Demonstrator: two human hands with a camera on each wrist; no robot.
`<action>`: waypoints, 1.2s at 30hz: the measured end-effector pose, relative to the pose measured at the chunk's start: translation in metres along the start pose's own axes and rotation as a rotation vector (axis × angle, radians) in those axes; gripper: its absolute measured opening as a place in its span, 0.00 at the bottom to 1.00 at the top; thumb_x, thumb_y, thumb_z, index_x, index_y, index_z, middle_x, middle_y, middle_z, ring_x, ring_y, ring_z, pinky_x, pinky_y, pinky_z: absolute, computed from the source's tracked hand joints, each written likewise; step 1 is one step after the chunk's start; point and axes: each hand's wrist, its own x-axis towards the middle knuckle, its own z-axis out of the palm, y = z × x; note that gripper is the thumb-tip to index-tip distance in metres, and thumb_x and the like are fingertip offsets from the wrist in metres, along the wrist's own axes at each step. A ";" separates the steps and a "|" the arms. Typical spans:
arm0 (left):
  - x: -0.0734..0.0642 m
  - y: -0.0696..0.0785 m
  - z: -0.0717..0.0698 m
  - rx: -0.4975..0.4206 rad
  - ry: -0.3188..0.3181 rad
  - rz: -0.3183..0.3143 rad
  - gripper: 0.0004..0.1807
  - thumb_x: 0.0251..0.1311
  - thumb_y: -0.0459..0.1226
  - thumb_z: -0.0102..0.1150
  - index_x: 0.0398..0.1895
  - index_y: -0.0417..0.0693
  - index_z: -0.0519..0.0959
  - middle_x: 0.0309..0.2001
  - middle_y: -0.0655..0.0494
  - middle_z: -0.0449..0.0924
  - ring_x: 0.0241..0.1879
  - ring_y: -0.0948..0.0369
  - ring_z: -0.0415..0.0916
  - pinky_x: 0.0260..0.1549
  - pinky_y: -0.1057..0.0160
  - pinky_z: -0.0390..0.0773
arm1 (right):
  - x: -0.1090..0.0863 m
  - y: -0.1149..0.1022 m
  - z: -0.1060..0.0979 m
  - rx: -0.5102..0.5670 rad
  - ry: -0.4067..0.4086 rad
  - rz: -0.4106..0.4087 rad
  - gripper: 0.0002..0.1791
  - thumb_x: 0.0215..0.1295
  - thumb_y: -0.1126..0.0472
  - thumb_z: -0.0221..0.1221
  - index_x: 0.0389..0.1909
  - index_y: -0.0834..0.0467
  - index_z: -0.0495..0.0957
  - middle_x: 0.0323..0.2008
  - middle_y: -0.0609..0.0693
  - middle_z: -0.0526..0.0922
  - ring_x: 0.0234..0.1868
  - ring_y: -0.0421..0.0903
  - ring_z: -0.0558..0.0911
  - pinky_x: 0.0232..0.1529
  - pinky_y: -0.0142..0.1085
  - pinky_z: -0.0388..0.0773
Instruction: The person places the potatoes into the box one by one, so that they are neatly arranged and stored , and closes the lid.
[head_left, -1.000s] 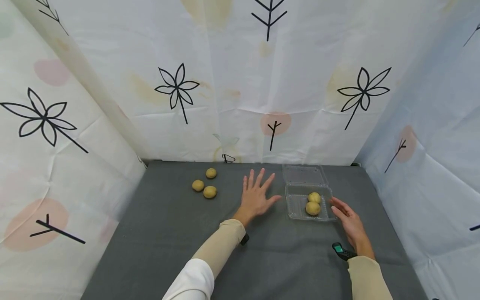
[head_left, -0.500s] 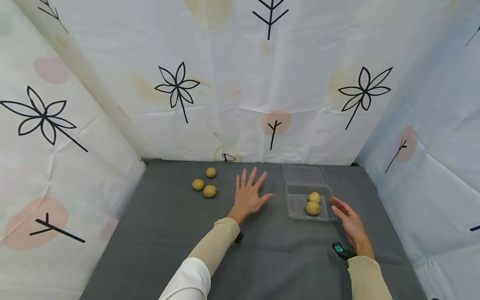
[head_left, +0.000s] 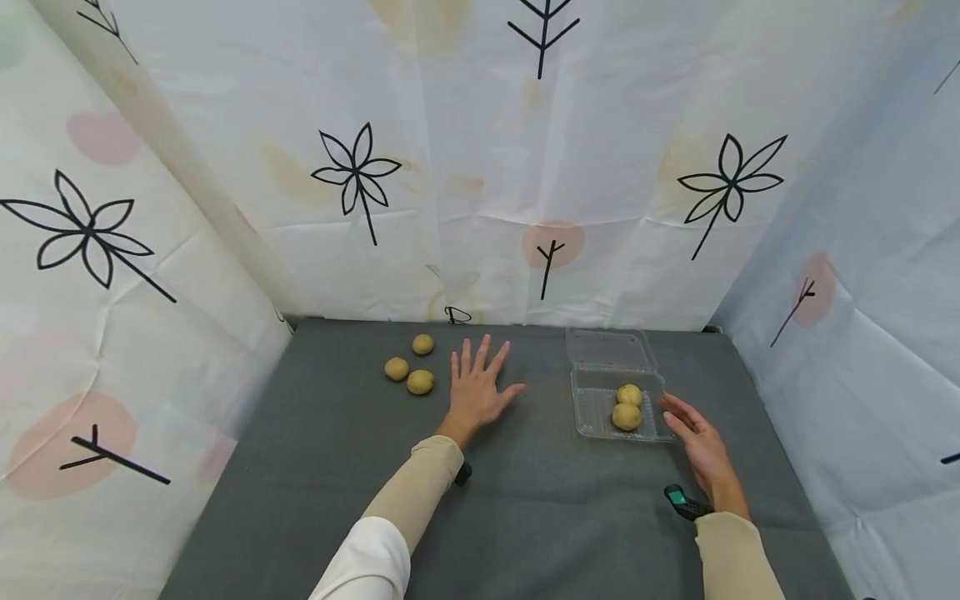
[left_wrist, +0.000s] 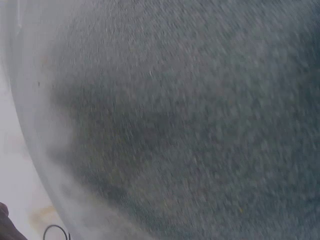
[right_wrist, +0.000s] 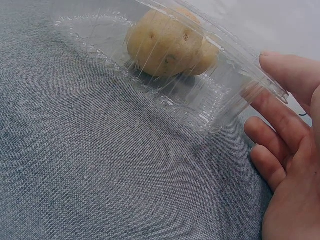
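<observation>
In the head view, a clear plastic clamshell container (head_left: 594, 417) lies with its lid folded back on the grey-covered table, right of centre. Two potatoes (head_left: 627, 417) sit inside it, near its right side. My right hand (head_left: 703, 446) pinches the container's right rim, its thumb over the edge and a finger against the wall, as the right wrist view shows. Spread fingers mark my left hand (head_left: 476, 395), which holds nothing. It is over the cloth just right of three loose potatoes (head_left: 421, 382). The left wrist view shows mostly blurred grey cloth (left_wrist: 200, 125).
The container's lid (head_left: 611, 349) lies flat toward the back edge of the table (head_left: 540, 517). White printed curtains (head_left: 450, 183) stand at the back and on both sides. A dark device (head_left: 684, 503) is on the right wrist.
My left hand has moved left, away from the container and toward the three loose potatoes, fingers still spread. The right hand and the container have stayed put.
</observation>
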 end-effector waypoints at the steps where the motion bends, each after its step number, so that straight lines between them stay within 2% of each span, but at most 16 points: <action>1: 0.000 -0.002 0.000 -0.001 -0.001 -0.008 0.46 0.66 0.70 0.49 0.82 0.77 0.43 0.85 0.56 0.37 0.84 0.43 0.30 0.80 0.36 0.35 | 0.000 0.000 0.000 -0.002 -0.001 0.000 0.40 0.75 0.37 0.53 0.81 0.48 0.56 0.77 0.41 0.66 0.69 0.29 0.63 0.78 0.61 0.52; 6: 0.001 -0.014 -0.003 -0.010 0.002 -0.033 0.47 0.66 0.70 0.49 0.82 0.78 0.42 0.85 0.57 0.36 0.84 0.44 0.28 0.80 0.36 0.34 | 0.001 0.001 -0.002 0.010 -0.013 -0.009 0.39 0.75 0.38 0.53 0.81 0.49 0.56 0.74 0.36 0.68 0.62 0.20 0.63 0.78 0.62 0.51; 10: 0.001 -0.022 -0.004 -0.007 0.018 -0.042 0.47 0.66 0.71 0.48 0.83 0.77 0.43 0.85 0.56 0.37 0.84 0.42 0.31 0.80 0.36 0.35 | 0.001 0.001 -0.001 0.015 -0.011 -0.003 0.39 0.76 0.39 0.53 0.81 0.48 0.56 0.72 0.33 0.69 0.60 0.18 0.62 0.78 0.61 0.52; 16: 0.000 -0.036 -0.008 -0.016 0.034 -0.059 0.47 0.65 0.71 0.48 0.83 0.75 0.44 0.85 0.56 0.37 0.84 0.43 0.28 0.80 0.36 0.34 | 0.000 0.002 -0.001 0.008 -0.007 -0.011 0.38 0.76 0.39 0.52 0.81 0.49 0.56 0.69 0.29 0.70 0.58 0.15 0.62 0.78 0.61 0.53; 25: -0.003 -0.055 -0.015 -0.014 0.018 -0.105 0.47 0.67 0.69 0.50 0.83 0.75 0.42 0.85 0.56 0.34 0.84 0.42 0.28 0.79 0.35 0.32 | 0.000 0.002 0.000 0.021 -0.009 0.002 0.39 0.75 0.38 0.53 0.81 0.47 0.56 0.68 0.28 0.70 0.58 0.16 0.62 0.78 0.61 0.52; 31: -0.007 -0.069 -0.019 -0.041 0.053 -0.112 0.46 0.66 0.67 0.52 0.83 0.71 0.47 0.85 0.53 0.38 0.83 0.39 0.32 0.79 0.34 0.32 | 0.000 0.001 0.000 0.017 -0.005 0.010 0.39 0.75 0.38 0.53 0.81 0.47 0.56 0.71 0.32 0.69 0.62 0.20 0.63 0.78 0.61 0.52; 36: -0.010 -0.078 -0.022 -0.040 0.074 -0.119 0.47 0.65 0.66 0.55 0.83 0.70 0.49 0.84 0.50 0.41 0.83 0.39 0.29 0.79 0.33 0.35 | 0.001 0.001 0.000 0.025 0.001 0.014 0.39 0.75 0.38 0.53 0.81 0.47 0.56 0.68 0.28 0.70 0.60 0.18 0.63 0.78 0.60 0.52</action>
